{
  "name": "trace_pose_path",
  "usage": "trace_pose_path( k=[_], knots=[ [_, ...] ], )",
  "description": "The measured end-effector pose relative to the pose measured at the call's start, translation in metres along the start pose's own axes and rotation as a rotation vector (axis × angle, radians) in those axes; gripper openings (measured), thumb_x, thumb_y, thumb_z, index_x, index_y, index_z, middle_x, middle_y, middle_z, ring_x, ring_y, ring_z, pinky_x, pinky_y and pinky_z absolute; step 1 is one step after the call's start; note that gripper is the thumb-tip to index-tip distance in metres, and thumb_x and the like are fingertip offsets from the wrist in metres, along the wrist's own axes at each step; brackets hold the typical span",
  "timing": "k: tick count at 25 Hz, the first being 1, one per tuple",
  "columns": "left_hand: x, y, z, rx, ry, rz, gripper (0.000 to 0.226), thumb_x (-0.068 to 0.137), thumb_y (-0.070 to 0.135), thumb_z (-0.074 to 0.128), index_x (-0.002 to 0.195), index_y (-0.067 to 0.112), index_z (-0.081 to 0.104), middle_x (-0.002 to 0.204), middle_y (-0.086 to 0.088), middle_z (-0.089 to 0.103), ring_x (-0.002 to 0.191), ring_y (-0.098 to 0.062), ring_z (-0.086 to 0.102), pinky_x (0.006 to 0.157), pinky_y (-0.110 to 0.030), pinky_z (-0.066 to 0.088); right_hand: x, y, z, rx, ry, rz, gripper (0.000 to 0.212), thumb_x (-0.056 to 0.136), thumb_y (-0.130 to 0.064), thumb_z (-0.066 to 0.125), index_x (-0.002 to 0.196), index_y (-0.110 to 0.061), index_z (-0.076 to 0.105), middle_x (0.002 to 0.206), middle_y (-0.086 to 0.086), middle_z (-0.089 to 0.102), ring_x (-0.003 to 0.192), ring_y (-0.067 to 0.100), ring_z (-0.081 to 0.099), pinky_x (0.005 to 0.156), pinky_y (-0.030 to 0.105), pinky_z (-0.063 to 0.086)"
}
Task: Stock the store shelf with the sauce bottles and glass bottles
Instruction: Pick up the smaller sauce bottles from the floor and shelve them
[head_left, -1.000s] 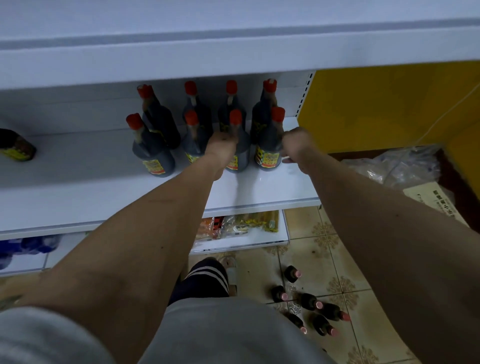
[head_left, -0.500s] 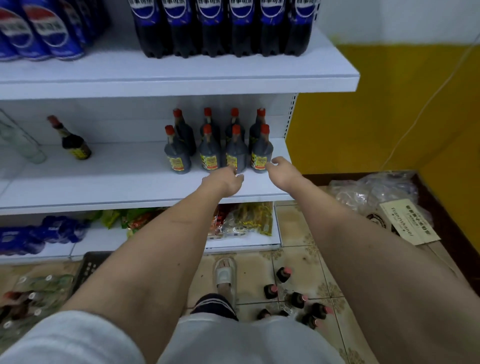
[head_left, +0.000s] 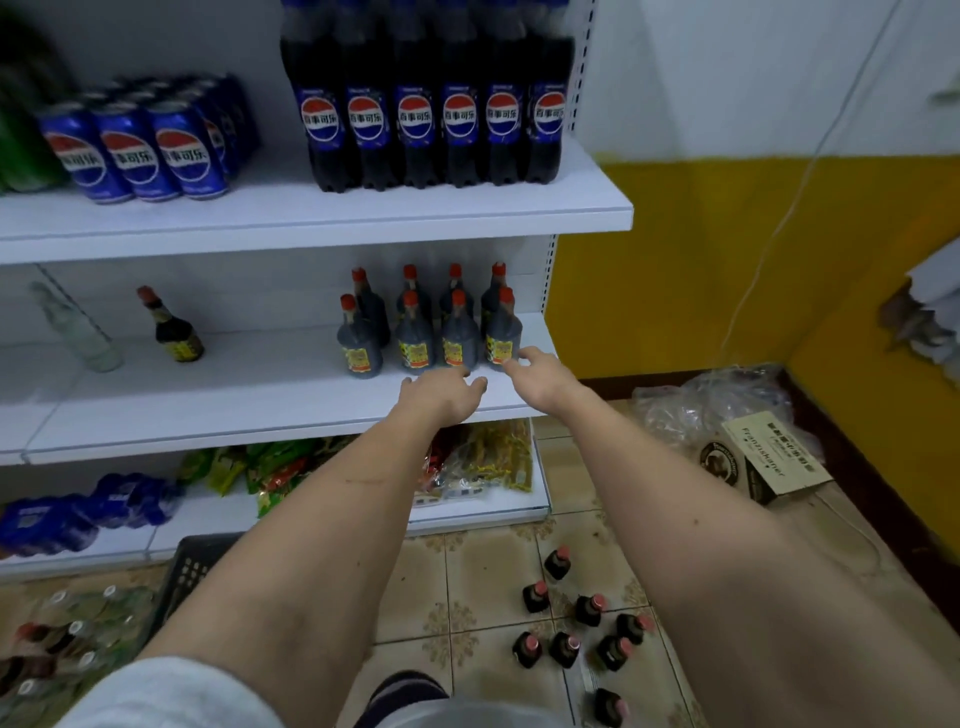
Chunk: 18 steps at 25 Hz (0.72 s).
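Note:
Several dark sauce bottles with red caps (head_left: 431, 327) stand in two rows at the right end of the middle shelf (head_left: 208, 415). My left hand (head_left: 441, 397) hovers over the shelf's front edge, fingers apart, holding nothing. My right hand (head_left: 540, 371) is just in front of the rightmost bottle, also empty with fingers spread. One more sauce bottle (head_left: 174, 327) and a clear glass bottle (head_left: 78, 327) stand at the shelf's left. Several pink-capped dark bottles (head_left: 582, 618) stand on the tiled floor below.
Cola bottles (head_left: 431, 104) and cans (head_left: 135, 150) fill the top shelf. Snack packets (head_left: 478, 462) lie on the bottom shelf. A black crate (head_left: 195, 566) and glass bottles (head_left: 67, 634) sit at the lower left. A cardboard box (head_left: 763, 462) and plastic wrap lie by the yellow wall.
Both hands have let go of the front-row sauce bottles and drawn back toward the shelf edge. My head has pulled back and risen, so the top shelf shows.

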<state>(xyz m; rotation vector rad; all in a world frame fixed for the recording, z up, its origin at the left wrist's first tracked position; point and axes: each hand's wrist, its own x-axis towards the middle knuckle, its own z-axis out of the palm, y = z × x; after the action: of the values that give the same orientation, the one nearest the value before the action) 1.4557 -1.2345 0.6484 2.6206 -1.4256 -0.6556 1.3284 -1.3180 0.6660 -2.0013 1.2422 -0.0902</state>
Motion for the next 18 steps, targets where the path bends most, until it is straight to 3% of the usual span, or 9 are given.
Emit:
trace_pose_path(
  k=[11,15,18],
  knots=[
    [-0.075,-0.006,0.010,0.094,-0.004,0.198,0.058,0.099,0.054,0.025,0.149,0.026,0.035,0.151,-0.013,0.040,0.140,-0.031,0.032,0.115,-0.052,0.021,-0.097,0.005,0.021,-0.058,0.095,0.152,0.062,0.099,-0.050,0.035,0.153,-0.021,0.028,0.158,0.013,0.024,0.142,0.037,0.026,0.114,0.048,0.027],
    [-0.093,0.003,0.036,0.129,-0.089,0.282,0.058,0.098,0.055,0.026,0.144,0.024,0.041,0.145,-0.012,0.047,0.135,-0.033,0.038,0.111,-0.053,0.027,-0.135,0.040,0.040,-0.060,0.064,0.237,0.067,0.098,-0.055,0.033,0.154,-0.020,0.025,0.161,0.011,0.021,0.147,0.036,0.020,0.118,0.050,0.022],
    [-0.095,0.022,0.066,0.160,-0.168,0.326,0.061,0.097,0.058,0.024,0.148,0.026,0.036,0.151,-0.010,0.041,0.139,-0.032,0.034,0.113,-0.053,0.025,-0.154,0.083,0.052,-0.015,0.036,0.345,0.068,0.098,-0.054,0.033,0.156,-0.020,0.020,0.163,0.012,0.016,0.149,0.033,0.015,0.120,0.048,0.019]
  ],
)
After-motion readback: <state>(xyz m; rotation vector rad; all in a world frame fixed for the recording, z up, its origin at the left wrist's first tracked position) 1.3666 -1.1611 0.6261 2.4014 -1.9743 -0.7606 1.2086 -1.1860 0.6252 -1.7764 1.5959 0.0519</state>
